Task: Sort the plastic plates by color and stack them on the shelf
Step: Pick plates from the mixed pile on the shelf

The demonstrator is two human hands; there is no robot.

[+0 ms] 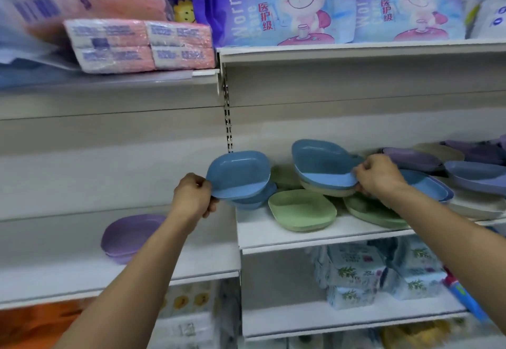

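At the shelf (273, 235), two hands (191, 198) (379, 174) pinch two blue plates (238, 173) (320, 159).

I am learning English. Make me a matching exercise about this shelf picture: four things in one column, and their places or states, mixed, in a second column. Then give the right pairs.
Things
1. left hand
2. right hand
3. purple plates
4. front green plate

Places or states
a. lies untouched on the right shelf
b. grips a blue plate over a pale plate
c. lie on the left shelf
d. grips a blue plate over a blue stack

Pairs: 1-d, 2-b, 3-c, 4-a
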